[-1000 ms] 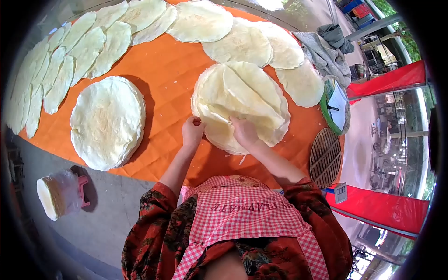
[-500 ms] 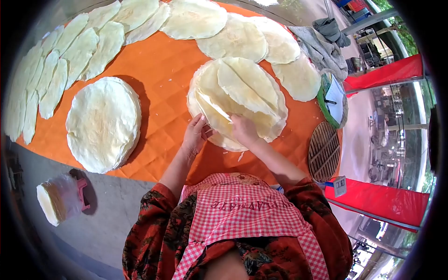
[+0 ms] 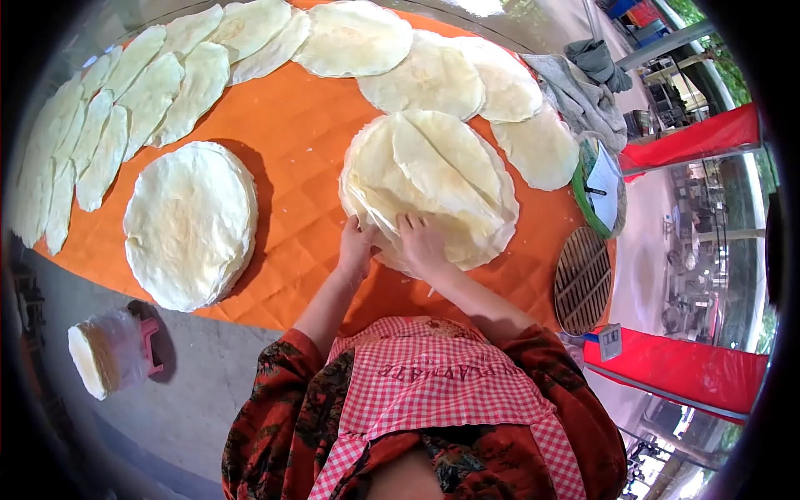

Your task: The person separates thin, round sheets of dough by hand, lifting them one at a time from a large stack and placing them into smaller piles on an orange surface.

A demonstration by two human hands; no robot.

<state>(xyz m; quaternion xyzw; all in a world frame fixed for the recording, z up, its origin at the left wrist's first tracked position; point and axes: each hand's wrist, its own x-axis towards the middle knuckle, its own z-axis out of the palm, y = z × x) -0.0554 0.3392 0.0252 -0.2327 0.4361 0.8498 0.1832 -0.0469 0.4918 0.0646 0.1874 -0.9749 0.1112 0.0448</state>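
In the head view a stack of thin round flatbreads (image 3: 450, 200) lies in front of me, its top sheets partly folded over and creased. At the stack's near left edge my left hand (image 3: 357, 250) is closed, thumb and fingers pinching the rim of a flatbread. Just to the right, my right hand (image 3: 422, 246) rests on the top sheet with its fingers apart and bent slightly downward. The undersides of both hands' fingers are partly hidden. A second stack of flatbreads (image 3: 190, 225) sits to the left, apart from both hands.
Overlapping single flatbreads (image 3: 354, 37) line the far and left edges of the orange tablecloth (image 3: 292, 158). On the right are a grey cloth (image 3: 575, 96), a green-rimmed tray (image 3: 583, 196) with paper and pen, and a round slatted board (image 3: 583, 283). Bagged flatbreads (image 3: 112, 354) stand lower left.
My right hand has let the raised edge of the top flatbread down and now lies on it with its fingers spread. My left hand stays at the rim. The view has shifted slightly.
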